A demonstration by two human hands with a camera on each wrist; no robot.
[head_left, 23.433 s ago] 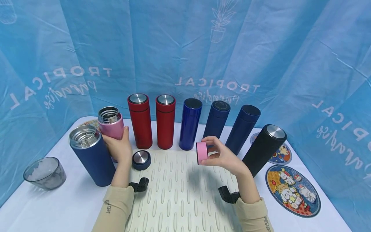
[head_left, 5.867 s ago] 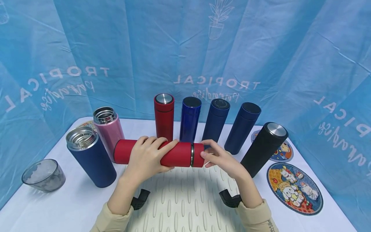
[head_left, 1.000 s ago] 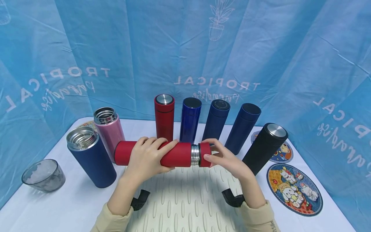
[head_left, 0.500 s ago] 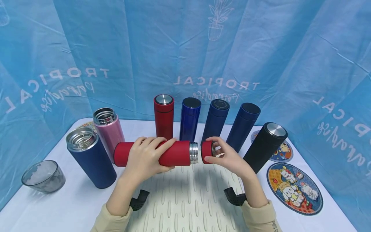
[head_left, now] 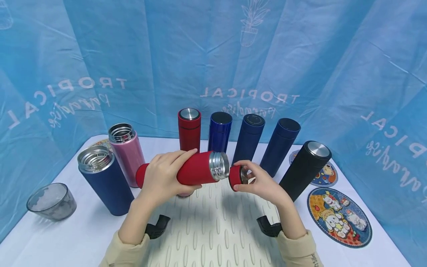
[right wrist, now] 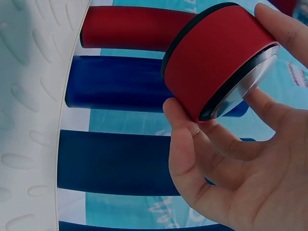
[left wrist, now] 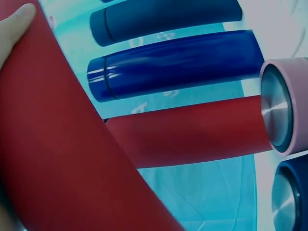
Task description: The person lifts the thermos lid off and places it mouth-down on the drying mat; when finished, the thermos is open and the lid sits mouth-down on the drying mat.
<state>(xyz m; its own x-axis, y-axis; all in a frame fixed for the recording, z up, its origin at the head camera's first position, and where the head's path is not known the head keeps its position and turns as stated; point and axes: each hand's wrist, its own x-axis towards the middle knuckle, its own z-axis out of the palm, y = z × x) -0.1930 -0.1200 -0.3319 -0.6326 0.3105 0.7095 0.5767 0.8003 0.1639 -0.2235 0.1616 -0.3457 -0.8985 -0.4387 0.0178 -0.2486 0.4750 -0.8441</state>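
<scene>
My left hand [head_left: 161, 178] wraps round a red thermos flask [head_left: 197, 170], held tilted above the mat with its bare steel mouth [head_left: 219, 165] to the right. In the left wrist view its red body [left wrist: 67, 139] fills the near side. Just right of the mouth, apart from it, my right hand [head_left: 263, 183] pinches the flask's red lid [head_left: 235, 178] between thumb and fingers. The lid's steel top faces the palm in the right wrist view, where the red side [right wrist: 216, 60] shows. A pink lid [left wrist: 297, 96] and a navy lid [left wrist: 287, 202] stand near the lidless flasks.
A lidless navy flask [head_left: 108, 185] and a lidless pink flask [head_left: 128, 152] stand at left, beside a glass bowl [head_left: 51, 204]. Behind are a capped red flask [head_left: 189, 129] and several blue ones; a black flask [head_left: 300, 170] and round patterned mats [head_left: 339, 217] are at right.
The red lid, screwed on earlier, has come away from the flask to the right. The flask's mouth has since swung up and towards the camera.
</scene>
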